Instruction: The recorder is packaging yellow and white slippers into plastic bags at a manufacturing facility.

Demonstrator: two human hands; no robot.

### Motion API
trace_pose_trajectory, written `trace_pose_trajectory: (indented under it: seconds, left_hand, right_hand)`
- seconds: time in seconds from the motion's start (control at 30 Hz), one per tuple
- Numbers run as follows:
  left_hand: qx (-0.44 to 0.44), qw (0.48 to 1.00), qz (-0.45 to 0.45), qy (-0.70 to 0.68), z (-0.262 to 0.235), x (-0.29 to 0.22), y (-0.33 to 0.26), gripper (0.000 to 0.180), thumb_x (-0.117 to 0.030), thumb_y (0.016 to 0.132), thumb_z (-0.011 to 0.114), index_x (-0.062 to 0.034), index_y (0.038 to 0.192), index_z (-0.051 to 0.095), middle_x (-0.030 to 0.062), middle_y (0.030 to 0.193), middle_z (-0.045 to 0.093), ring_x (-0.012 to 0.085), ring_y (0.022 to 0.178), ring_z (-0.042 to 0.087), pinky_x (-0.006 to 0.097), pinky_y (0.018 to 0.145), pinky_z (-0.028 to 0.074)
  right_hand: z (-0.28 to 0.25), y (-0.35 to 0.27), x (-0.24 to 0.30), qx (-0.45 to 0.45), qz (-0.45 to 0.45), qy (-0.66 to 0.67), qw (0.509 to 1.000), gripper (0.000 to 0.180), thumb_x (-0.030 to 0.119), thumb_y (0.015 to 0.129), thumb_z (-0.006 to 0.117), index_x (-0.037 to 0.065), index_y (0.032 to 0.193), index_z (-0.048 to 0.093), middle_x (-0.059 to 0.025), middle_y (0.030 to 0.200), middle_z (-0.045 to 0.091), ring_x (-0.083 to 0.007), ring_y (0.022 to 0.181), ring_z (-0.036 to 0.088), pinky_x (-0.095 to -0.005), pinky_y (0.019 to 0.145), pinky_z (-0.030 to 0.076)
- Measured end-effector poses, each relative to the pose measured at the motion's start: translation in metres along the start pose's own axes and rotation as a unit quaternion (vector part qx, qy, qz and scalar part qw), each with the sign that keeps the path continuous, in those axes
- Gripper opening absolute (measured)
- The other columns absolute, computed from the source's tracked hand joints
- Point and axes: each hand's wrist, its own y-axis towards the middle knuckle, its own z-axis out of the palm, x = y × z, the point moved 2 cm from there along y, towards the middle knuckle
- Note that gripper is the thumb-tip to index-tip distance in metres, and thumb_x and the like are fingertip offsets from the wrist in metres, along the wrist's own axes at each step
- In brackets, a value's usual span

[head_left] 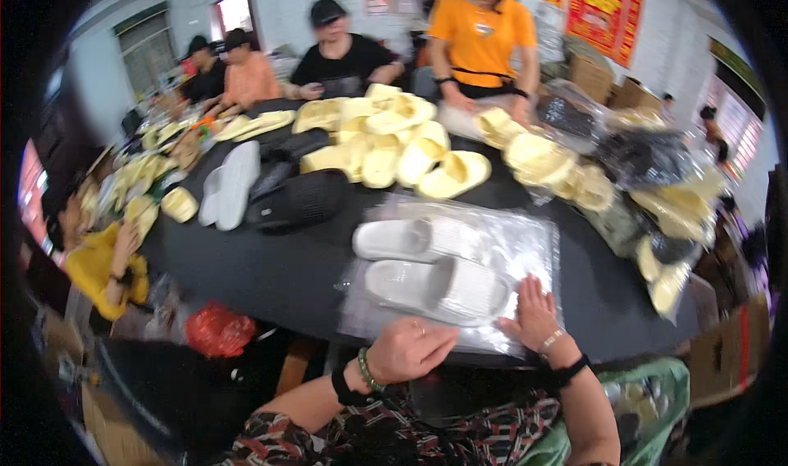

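A pair of white slide slippers lies side by side on a stack of clear plastic bags [533, 228] at the table's front. The farther slipper [390, 239] and the nearer slipper [410, 284] both point their straps to the right. My right hand [533, 312] rests flat on the plastic beside the nearer slipper's strap, fingers stretched out. My left hand [410, 349] is at the bags' front edge, just below the slipper, its fingers curled together. Whatever it may pinch is hidden. Bands circle both wrists.
Pale yellow slippers [382, 150] are heaped across the black table [238, 269]. Black slippers [304, 201] and a grey-white pair [238, 185] lie left. Bagged slippers [648, 158] pile up right. Several people sit or stand around. A red bag [219, 329] hangs low at left.
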Motion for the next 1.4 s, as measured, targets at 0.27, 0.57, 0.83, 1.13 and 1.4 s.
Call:
trace_pose_trajectory:
  seconds: [0.27, 0.57, 0.83, 1.13, 1.4]
  left_hand:
    - [-0.107, 0.939, -0.319, -0.074, -0.055, 0.136, 0.038, 0.034, -0.033, 0.096, 0.063, -0.0029, 0.113, 0.064, 0.0090, 0.095, 0.064, 0.0209, 0.087, 0.063, 0.034, 0.076, 0.051]
    - [-0.008, 0.757, -0.483, -0.440, -0.023, 0.160, 0.090, 0.043, -0.044, 0.093, 0.067, -0.0086, 0.116, 0.063, 0.0045, 0.083, 0.066, 0.0118, 0.065, 0.063, 0.026, 0.055, 0.044]
    - [-0.065, 0.733, -0.460, -0.497, -0.009, 0.175, 0.097, 0.015, -0.022, 0.097, 0.062, -0.0084, 0.101, 0.065, 0.0036, 0.077, 0.069, 0.0120, 0.064, 0.064, 0.023, 0.055, 0.045]
    - [-0.106, 0.763, -0.457, -0.444, -0.023, 0.184, 0.118, 0.015, -0.015, 0.097, 0.059, -0.0033, 0.105, 0.063, 0.0114, 0.075, 0.068, 0.0180, 0.060, 0.067, 0.030, 0.053, 0.053]
    - [-0.130, 0.627, -0.428, -0.638, -0.011, 0.205, 0.073, 0.024, -0.017, 0.098, 0.057, -0.0001, 0.115, 0.053, 0.0163, 0.091, 0.068, 0.0234, 0.082, 0.068, 0.033, 0.068, 0.058]
  right_hand:
    - [0.013, -0.008, -0.012, -0.034, -0.017, 0.005, 0.999, 0.113, 0.076, 0.084, 0.049, -0.007, 0.152, 0.016, -0.0308, 0.160, 0.012, -0.0448, 0.149, 0.010, -0.0578, 0.118, 0.013]
    - [0.009, -0.003, -0.012, -0.003, -0.006, 0.026, 1.000, 0.115, 0.074, 0.083, 0.053, -0.009, 0.152, 0.014, -0.0304, 0.160, 0.011, -0.0446, 0.150, 0.006, -0.0581, 0.118, 0.010]
    - [-0.058, 0.024, -0.036, 0.213, 0.023, 0.278, 0.936, 0.124, 0.033, 0.067, 0.092, -0.009, 0.152, 0.012, -0.0325, 0.156, 0.021, -0.0415, 0.145, 0.026, -0.0398, 0.115, 0.030]
    - [-0.029, 0.063, -0.060, 0.230, -0.007, -0.084, 0.970, 0.177, 0.071, 0.031, 0.090, -0.006, 0.151, -0.015, -0.0262, 0.162, -0.012, -0.0415, 0.150, -0.009, -0.0549, 0.120, 0.012]
    - [-0.025, 0.057, -0.071, 0.163, -0.009, -0.086, 0.983, 0.178, 0.072, 0.029, 0.089, -0.002, 0.152, -0.017, -0.0272, 0.162, -0.009, -0.0405, 0.151, -0.008, -0.0576, 0.118, 0.015]
